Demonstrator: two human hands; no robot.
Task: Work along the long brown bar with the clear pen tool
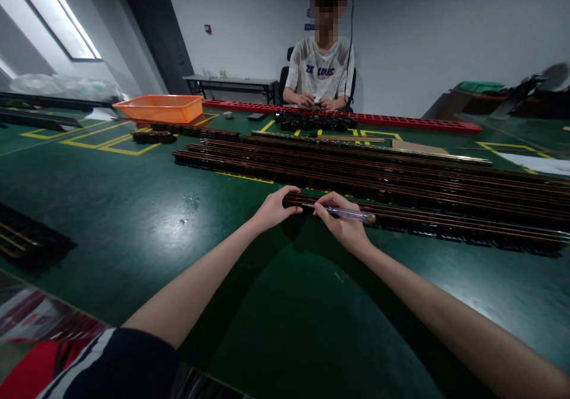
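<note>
Gripping a clear plastic screwdriver (345, 212) in my right hand (341, 228); left hand (274, 208) clasps the nearest long, glossy dark rail (445, 221) on the matte green table (111, 209).

Head-worn view, forward and down, close over table (111, 209)

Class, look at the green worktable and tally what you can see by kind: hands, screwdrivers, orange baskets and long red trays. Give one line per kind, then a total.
Hands: 4, the left hand and right hand near the camera, plus the co-worker's hands opposite
Screwdriver: 1
Orange basket: 1
Long red tray: 1
Total: 7
</note>
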